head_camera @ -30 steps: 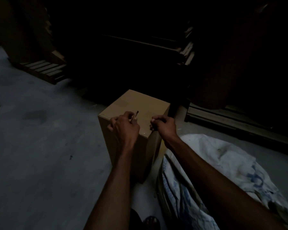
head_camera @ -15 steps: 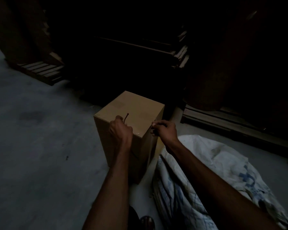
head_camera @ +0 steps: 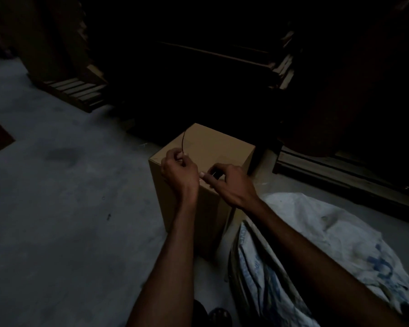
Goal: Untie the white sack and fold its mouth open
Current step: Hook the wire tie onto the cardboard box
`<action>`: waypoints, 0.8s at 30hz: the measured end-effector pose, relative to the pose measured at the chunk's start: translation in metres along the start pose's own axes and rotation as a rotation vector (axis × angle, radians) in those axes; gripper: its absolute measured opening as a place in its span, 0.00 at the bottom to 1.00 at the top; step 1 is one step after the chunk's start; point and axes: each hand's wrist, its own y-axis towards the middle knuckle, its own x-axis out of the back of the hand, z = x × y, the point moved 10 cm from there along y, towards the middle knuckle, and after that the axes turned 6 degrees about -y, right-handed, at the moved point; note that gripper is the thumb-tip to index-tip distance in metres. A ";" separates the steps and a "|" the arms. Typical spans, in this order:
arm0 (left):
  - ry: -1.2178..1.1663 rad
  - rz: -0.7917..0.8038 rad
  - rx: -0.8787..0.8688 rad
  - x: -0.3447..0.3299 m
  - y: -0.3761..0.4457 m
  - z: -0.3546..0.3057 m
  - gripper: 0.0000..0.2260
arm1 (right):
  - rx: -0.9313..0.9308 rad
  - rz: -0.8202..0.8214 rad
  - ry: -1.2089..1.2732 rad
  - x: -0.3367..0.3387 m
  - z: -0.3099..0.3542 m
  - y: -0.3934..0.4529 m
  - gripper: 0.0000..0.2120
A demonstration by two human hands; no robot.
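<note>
Beside the cardboard box (head_camera: 206,161), at its near right, the white sack (head_camera: 316,246) lay slumped on the grey concrete floor (head_camera: 64,208). Its woven cloth was creased, smudged with dirt and marked with faded blue print, and its long axis ran from the box's base back towards the person's right side; which end was the mouth could not be told. Above the box's top, the left hand (head_camera: 178,172) pinched a thin dark string (head_camera: 183,142) between thumb and curled fingers, the free end of the string standing up and arching away over the box. Just right of it, the right hand (head_camera: 229,182) had its fingertips drawn narrowly together on something too small and dim to make out. Well beyond the box to the left, a wooden pallet (head_camera: 77,92) sat in shadow.
</note>
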 end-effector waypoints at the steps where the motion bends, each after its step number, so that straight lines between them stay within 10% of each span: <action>1: -0.039 0.000 0.025 -0.002 0.001 0.004 0.07 | 0.019 0.041 -0.012 0.001 0.001 0.004 0.20; 6: 0.042 0.102 0.030 -0.022 -0.001 0.016 0.08 | 0.026 0.101 -0.007 0.018 -0.015 0.028 0.05; 24: 0.529 0.321 -0.193 -0.049 -0.023 0.013 0.09 | 0.101 -0.099 -0.187 0.007 -0.045 0.041 0.09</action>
